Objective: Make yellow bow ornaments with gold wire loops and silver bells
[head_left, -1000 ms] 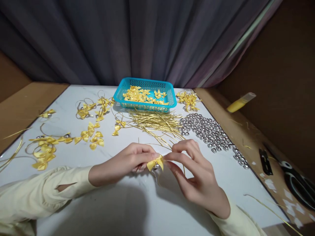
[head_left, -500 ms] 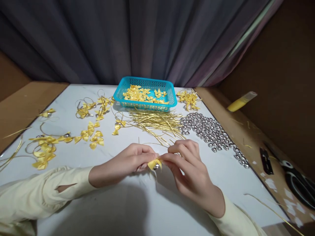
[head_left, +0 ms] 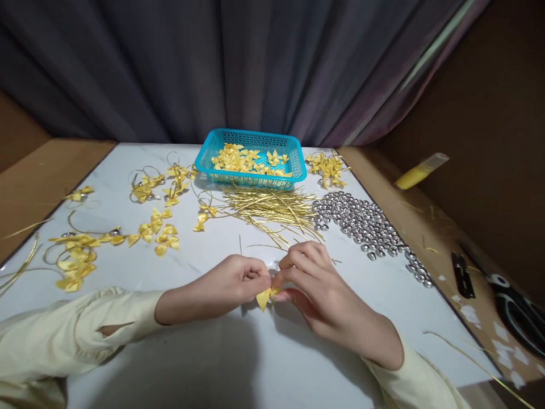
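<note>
Between my two hands, low over the white tabletop, is a yellow ribbon bow [head_left: 263, 299]. My left hand [head_left: 232, 284] comes in from the left, its thumb and finger pinched at the bow's upper left. From the right, my right hand [head_left: 317, 289] grips the bow's other side with thumb and index finger, the remaining fingers curled above. Fingers cover most of the bow's middle, and only a trace of silver shows there. Just beyond my hands lies a pile of gold cords [head_left: 272, 210]. Silver bells [head_left: 361, 224] are heaped to the right.
A turquoise basket [head_left: 251, 180] of yellow bows stands at the back. Bows with cord loops lie at left [head_left: 76, 261] and back right [head_left: 327, 169]. Along the brown right side are black-handled scissors [head_left: 517, 318], a small black tool [head_left: 462, 275], a yellow tube [head_left: 419, 172] and paper scraps.
My right hand has shifted slightly left, its fingers closing over the bow. The bow has turned and dropped a little, and its silver bell is now mostly hidden.
</note>
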Motion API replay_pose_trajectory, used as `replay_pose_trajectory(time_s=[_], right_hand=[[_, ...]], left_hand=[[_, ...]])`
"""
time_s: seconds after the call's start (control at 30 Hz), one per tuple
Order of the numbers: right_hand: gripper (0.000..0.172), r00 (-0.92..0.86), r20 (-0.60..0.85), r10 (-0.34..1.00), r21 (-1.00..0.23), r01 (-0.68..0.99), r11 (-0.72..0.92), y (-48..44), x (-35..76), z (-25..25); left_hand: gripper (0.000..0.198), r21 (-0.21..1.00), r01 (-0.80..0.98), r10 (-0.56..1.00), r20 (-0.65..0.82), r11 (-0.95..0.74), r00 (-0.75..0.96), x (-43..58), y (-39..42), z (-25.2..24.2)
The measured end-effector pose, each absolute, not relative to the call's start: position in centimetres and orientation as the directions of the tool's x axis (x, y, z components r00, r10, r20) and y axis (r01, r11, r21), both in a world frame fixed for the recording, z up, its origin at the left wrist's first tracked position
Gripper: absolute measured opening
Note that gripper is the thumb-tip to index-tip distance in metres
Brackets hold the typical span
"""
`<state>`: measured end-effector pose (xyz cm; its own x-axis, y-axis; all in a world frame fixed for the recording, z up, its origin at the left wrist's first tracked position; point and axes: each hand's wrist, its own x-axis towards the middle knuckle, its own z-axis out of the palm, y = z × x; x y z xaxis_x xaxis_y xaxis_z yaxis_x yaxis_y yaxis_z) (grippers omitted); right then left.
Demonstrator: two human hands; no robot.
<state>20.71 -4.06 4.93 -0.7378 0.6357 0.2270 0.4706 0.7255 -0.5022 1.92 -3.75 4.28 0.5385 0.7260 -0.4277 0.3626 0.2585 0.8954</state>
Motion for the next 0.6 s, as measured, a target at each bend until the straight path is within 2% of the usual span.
replay_pose_trajectory(time_s=[0.23, 0.37, 0.47, 0.6], right_hand=[[0.011, -0.798, 0.182, 0.574, -0.573, 0.388, 0.722, -3.9, 20.8, 5.1], [0.003, -0.683, 0.283, 0.674, -0.602, 0.420, 0.679, -3.8, 21.5, 5.9], [0.005, -0.615, 0.354, 0.704, -0.563, 0.461, 0.686, -3.8, 21.8, 6.1], [0.014, -0.605, 0.320, 0.729, -0.545, 0.512, 0.664, -3.8, 21.6, 5.4]], left_hand=[[0.023, 0.906, 0.358, 0.737, -0.400, 0.227, 0.545, 1.6, -3.3, 4.5], [0.026, 0.912, 0.359, 0.756, -0.375, 0.198, 0.536, 1.5, -3.0, 4.9], [0.025, 0.917, 0.353, 0.767, -0.362, 0.188, 0.531, 1.5, -3.0, 4.9], [0.026, 0.917, 0.344, 0.781, -0.363, 0.202, 0.508, 1.6, -3.1, 5.1]])
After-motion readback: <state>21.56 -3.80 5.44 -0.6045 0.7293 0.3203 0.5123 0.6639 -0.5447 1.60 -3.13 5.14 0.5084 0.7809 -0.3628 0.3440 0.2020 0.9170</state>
